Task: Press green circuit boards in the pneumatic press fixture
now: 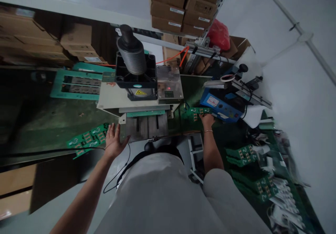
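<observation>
My left hand [114, 141] lies palm down at the bench edge, fingers stretched and thumb apart. Right beside it, at its left, is a green circuit board panel [90, 137] with copper-coloured parts; whether the fingertips touch it I cannot tell. Between my hands stands a press machine [139, 103] with a black cylinder on top and a flat metal bed [147, 127] in front. A green strip [146, 113] shows under its head. To the right of the press, my right hand [207, 119] is closed on the near edge of another green circuit board [195, 112].
A blue machine [219, 103] stands just beyond my right hand. Several more circuit boards [244, 155] lie along the right bench. Turquoise frames [56, 87] rest at the back left. Stacked cartons [168, 8] fill the shelf above, and a black cable [47, 151] crosses the left side.
</observation>
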Action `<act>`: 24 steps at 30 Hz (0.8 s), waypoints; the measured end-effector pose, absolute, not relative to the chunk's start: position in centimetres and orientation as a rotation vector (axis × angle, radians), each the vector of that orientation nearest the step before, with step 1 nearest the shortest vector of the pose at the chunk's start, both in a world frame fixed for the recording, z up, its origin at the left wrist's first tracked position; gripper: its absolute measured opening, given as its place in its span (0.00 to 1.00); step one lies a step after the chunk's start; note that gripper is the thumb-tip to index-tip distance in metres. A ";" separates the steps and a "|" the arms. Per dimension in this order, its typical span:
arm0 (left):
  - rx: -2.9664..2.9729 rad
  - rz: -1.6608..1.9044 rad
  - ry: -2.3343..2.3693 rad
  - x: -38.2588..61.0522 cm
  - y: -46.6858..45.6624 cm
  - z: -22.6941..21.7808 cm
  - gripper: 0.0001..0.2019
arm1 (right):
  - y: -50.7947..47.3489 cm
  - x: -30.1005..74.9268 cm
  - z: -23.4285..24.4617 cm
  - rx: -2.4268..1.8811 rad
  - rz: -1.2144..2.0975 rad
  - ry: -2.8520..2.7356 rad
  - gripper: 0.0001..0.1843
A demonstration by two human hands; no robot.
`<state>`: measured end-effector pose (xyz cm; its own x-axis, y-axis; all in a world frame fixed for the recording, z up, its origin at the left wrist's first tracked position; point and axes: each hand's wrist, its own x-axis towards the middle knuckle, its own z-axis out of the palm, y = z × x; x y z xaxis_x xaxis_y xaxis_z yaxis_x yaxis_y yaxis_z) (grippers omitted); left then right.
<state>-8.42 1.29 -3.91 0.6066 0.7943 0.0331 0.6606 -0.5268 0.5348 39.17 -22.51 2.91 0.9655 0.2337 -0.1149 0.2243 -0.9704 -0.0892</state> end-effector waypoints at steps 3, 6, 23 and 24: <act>2.372 0.378 1.156 -8.7 1.3 -4.0 0.42 | -22.7 38.9 3.2 -3.016 0.113 -0.359 0.17; 2.385 0.375 1.152 -8.5 1.4 -4.2 0.42 | -23.0 38.4 3.8 -2.996 0.006 -0.369 0.18; 2.459 0.261 1.056 -2.9 3.6 -4.7 0.34 | -22.3 27.2 5.7 -2.839 0.050 -0.716 0.17; 2.466 0.257 1.046 -2.6 3.6 -4.7 0.34 | -22.2 26.7 5.7 -2.834 0.062 -0.734 0.17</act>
<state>-2.57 3.59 -4.73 0.6955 0.7185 -0.0030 0.6355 -0.6131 0.4693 26.65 -22.21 5.73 0.8750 0.4840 0.0129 0.4750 -0.8531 -0.2159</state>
